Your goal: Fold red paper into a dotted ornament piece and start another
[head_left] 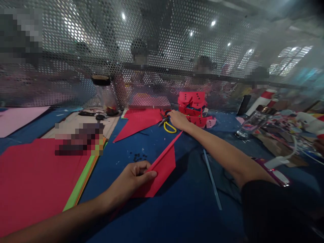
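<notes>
My left hand (138, 176) pinches a folded sheet of red paper (165, 167) between thumb and fingers, tilted above the blue table. My right hand (178, 119) is stretched far forward, its fingers bent down at a pair of scissors (170, 127) with a yellow handle loop; a red loop is partly covered by the fingers. The scissor blades point left, beside a flat red paper piece (141, 118). Just behind my right hand stand stacked red paper shapes (192, 105) with black dots. Small black paper dots (138, 157) lie beyond my left hand.
Red sheets (37, 182) over green and orange ones lie at left, with a pixelated dark object on top. A lidded jar (106, 96) stands by the perforated metal screen (162, 44). Right are a clear bottle (254, 123), a thin blue strip (212, 180) and paper scraps (286, 126).
</notes>
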### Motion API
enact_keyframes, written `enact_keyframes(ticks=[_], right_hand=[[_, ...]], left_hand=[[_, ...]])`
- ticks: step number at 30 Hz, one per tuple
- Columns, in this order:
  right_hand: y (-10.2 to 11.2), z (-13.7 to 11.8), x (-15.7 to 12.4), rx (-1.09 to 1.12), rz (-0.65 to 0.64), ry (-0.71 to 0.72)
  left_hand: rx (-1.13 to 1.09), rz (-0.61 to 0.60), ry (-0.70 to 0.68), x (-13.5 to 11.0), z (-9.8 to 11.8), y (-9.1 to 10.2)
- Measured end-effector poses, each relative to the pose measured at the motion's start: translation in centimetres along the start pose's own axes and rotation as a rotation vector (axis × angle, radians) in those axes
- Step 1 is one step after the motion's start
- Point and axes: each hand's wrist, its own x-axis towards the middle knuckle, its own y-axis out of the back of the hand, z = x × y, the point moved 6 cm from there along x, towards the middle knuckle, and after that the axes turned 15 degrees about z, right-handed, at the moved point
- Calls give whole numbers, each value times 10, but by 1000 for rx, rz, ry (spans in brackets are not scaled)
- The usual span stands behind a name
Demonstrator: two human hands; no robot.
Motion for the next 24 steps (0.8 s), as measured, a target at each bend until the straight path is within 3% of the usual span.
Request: enact_keyframes(ticks=[6, 11, 17, 24], right_hand=[[-25, -6, 34, -105, -83, 39], [-25, -11, 42, -162, -93, 46], [-4, -6, 43, -156, -44, 15], [44, 11, 15, -2, 85, -149]], left_hand=[[-43, -17, 10, 1, -3, -1], [-45, -22, 22, 0, -1, -2], [-34, -27, -12, 2, -6, -1], [-67, -1, 6, 2, 1, -1]])
